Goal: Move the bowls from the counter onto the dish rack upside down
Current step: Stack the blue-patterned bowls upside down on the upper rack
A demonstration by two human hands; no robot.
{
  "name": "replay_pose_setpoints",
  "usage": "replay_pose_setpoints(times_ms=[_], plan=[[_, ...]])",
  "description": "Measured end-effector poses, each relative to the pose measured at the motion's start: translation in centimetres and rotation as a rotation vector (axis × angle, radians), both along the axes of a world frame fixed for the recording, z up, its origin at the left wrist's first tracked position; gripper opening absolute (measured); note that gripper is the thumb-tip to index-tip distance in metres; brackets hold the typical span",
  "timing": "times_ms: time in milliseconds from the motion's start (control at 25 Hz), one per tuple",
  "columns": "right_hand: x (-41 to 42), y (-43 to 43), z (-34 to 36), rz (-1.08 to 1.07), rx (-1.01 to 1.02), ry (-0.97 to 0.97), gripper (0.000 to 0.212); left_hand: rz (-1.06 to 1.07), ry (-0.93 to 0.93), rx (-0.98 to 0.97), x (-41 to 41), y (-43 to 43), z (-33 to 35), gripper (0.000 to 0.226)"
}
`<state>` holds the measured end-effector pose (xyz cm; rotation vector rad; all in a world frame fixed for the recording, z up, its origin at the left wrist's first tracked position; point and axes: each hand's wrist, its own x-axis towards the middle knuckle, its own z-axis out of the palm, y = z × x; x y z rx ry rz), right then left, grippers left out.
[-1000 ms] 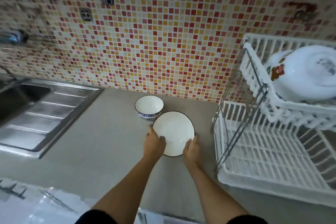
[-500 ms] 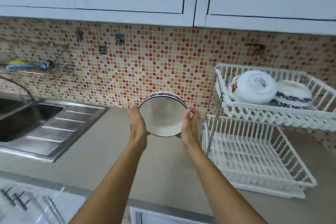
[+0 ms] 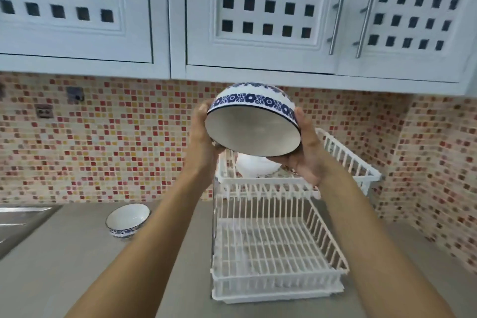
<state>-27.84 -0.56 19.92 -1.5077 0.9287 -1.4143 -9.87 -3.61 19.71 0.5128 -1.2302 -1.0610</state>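
Note:
A large white bowl (image 3: 251, 134) with a blue flower band hangs in the air, tipped almost upside down, its opening facing me and down. My left hand (image 3: 204, 134) grips its left rim and my right hand (image 3: 307, 152) cups its right side. The bowl is above the upper tier (image 3: 346, 160) of the white two-tier dish rack. An upturned white bowl (image 3: 254, 166) lies on that tier, partly hidden behind the held one. A smaller blue-patterned bowl (image 3: 127, 219) stands upright on the grey counter, left of the rack.
The rack's lower tier (image 3: 276, 248) holds nothing. A steel sink drainboard (image 3: 18, 222) sits at the far left. White wall cabinets (image 3: 258, 15) hang close above the held bowl. A mosaic tile wall runs behind the counter and turns a corner at the right.
Both hands have lifted the large bowl off the counter, carried it up and right over the rack, and turned it towards upside down. My view has tilted up.

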Motion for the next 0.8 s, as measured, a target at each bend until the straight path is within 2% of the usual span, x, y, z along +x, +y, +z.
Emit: replay_pose_setpoints(times_ms=[80,160,200,280,440,600,800], plan=[[-4.9,-0.5,0.9,-0.081,-0.057,0.042,0.104,-0.022,-0.182,-0.07,-3.7,-1.1,0.8,0.048],[-9.8,-1.3,1.3,-0.151,-0.12,0.123,0.114,0.073,-0.458,-0.114,-7.3,-2.7,1.8,0.05],[-11.9,-1.7,1.2,-0.187,-0.155,0.176,0.113,0.121,-0.593,-0.118,-8.9,-3.4,2.3,0.049],[-15.6,-2.7,1.0,-0.266,-0.235,0.308,0.104,0.087,-0.761,-0.14,-11.7,-4.6,3.3,0.056],[-20.6,-5.6,0.2,-0.261,-0.299,0.419,0.083,-0.068,-0.895,-0.12,-16.1,-6.5,3.8,0.071],[-22.8,-9.1,-0.2,-0.223,-0.268,0.543,0.081,0.132,-0.919,-0.028,-20.4,-8.8,3.5,0.093],[-24.3,-12.7,-2.4,-0.183,-0.178,0.617,0.079,0.216,-1.032,0.094,-23.2,-11.2,1.6,0.083]])
